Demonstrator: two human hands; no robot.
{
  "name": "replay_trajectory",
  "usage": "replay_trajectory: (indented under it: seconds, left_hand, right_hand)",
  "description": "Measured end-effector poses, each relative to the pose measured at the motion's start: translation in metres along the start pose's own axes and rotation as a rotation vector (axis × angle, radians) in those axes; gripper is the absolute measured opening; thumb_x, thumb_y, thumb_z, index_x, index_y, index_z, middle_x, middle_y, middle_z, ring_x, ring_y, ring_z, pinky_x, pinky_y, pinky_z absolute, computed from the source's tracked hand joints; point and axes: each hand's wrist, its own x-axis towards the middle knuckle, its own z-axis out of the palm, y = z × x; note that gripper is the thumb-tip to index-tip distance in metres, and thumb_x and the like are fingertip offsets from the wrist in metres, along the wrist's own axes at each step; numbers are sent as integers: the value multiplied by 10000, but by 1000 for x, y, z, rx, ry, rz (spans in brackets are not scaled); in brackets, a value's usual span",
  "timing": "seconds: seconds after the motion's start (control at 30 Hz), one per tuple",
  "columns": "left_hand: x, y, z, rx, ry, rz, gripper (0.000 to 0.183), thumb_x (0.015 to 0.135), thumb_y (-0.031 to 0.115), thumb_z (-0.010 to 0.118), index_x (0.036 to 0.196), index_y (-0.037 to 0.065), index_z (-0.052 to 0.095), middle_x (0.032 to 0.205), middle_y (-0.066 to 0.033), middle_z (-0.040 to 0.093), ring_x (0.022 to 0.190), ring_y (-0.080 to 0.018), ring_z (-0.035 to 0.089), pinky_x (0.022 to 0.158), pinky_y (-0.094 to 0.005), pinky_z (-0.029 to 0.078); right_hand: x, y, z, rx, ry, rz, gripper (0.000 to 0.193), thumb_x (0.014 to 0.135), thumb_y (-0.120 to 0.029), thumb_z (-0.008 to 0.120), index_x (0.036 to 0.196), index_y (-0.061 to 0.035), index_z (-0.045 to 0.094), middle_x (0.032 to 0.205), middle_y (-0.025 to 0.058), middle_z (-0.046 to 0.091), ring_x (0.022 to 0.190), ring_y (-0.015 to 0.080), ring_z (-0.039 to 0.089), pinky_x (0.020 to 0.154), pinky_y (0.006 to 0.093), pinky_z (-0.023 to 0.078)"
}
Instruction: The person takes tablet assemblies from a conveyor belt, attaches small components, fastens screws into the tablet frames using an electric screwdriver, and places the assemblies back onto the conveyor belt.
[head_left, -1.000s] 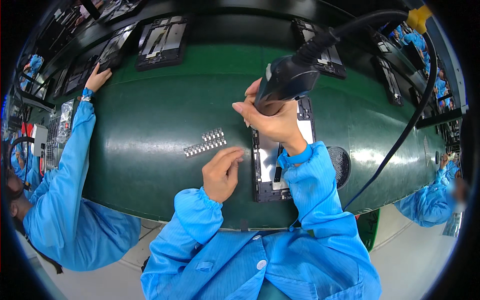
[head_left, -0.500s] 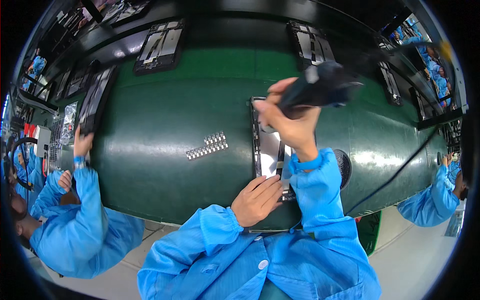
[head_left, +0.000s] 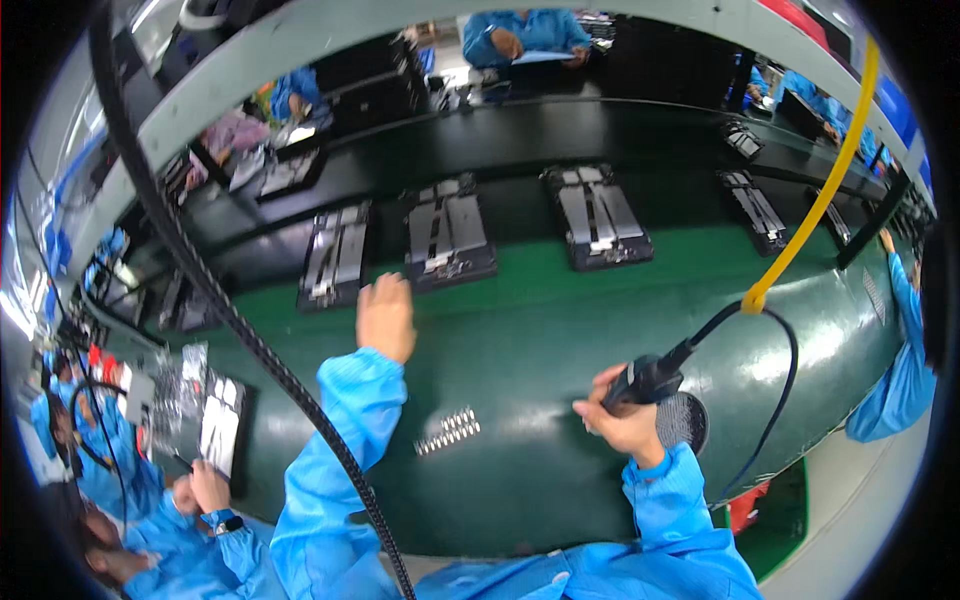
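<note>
My left hand (head_left: 387, 318) reaches forward over the green work surface, fingers extended and slightly blurred. Its fingertips are beside the near corners of two opened tablet-like devices, one on the left (head_left: 335, 255) and one on the right (head_left: 447, 230); whether they touch either is unclear. Both devices show pale battery panels and dark ribbon strips in black frames. My right hand (head_left: 625, 420) is wrapped round a black corded electric screwdriver (head_left: 645, 382), held to the right above the surface. Between my arms lie two short rows of small metallic pieces (head_left: 448, 430).
A round black mesh dish (head_left: 683, 422) is beside my right hand. More opened devices (head_left: 598, 215) stand along the far strip. A yellow hanger (head_left: 815, 210) carries the screwdriver's cord, and a thick black cable (head_left: 240, 325) crosses the left foreground. A co-worker's hands (head_left: 205, 488) are at lower left.
The view has tilted upward. My left hand has left the device in front of me and stretched forward. That device is gone from between my arms. My right hand has lowered with the screwdriver.
</note>
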Motion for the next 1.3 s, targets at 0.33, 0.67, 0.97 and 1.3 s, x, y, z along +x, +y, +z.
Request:
replay_trajectory:
  seconds: [0.33, 0.67, 0.97, 1.3]
  left_hand:
    - [19, -189, 53, 200, -423, -128, 671, 610, 3, 645, 1246, 35, 433, 1370, -130, 381, 1274, -281, 375, 1012, -476, 353]
    - [24, -146, -35, 99, 461, -122, 303, 525, 85, 590, 817, 95, 674, 727, -165, 641, 668, -365, 615, 650, -432, 496]
    - [-59, -18, -157, -65, 617, -1, 275, 670, -63, 524, 895, 24, 655, 792, -162, 656, 728, -291, 640, 692, -341, 501]
    - [-117, 167, -140, -422, 300, 395, 342, 564, 126, 673, 892, 56, 610, 912, -80, 663, 843, -251, 635, 789, -404, 402]
  right_hand:
    - [8, -7, -14, 48, 75, 42, 315, 672, -24, 781, 884, 0, 549, 603, 5, 578, 550, 58, 533, 516, 234, 438]
    - [25, 2, -28, -52, 111, -235, 358, 696, -70, 754, 998, -29, 564, 865, 66, 603, 723, 144, 574, 667, 277, 466]
    - [19, -14, -35, 249, 61, -22, 439, 745, 15, 691, 1134, -38, 495, 829, 10, 591, 723, 34, 499, 611, 195, 401]
    - [12, -54, -88, 117, 273, -130, 446, 705, 0, 766, 1093, -4, 545, 655, 17, 601, 527, 70, 539, 475, 225, 440]
